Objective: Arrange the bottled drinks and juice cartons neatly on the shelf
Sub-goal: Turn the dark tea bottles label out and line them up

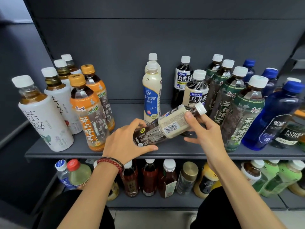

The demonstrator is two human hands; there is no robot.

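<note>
Lying nearly flat over the near middle of the shelf (173, 152), the oolong bottle (166, 128) is pointing its white cap (200, 109) far and right. The left hand (127, 142) is gripping the bottle's dark base, fingers curling over the top and thumb running along the near side. A beaded bracelet (110, 162) is sitting on that wrist. The right hand (206, 131) is grasping the neck end, thumb pressing on top just beside the cap and fingers reaching underneath. Two upright oolongs (196, 91) are standing just behind it. Milk tea bottles (151, 93) are standing far and left of it, with orange bottles (89, 116) and white bottles (46, 121) farther left. Green bottles (237, 113) and blue bottles (272, 119) are standing to the right. More drinks (150, 177) are standing on the lower shelf (148, 202).
</note>
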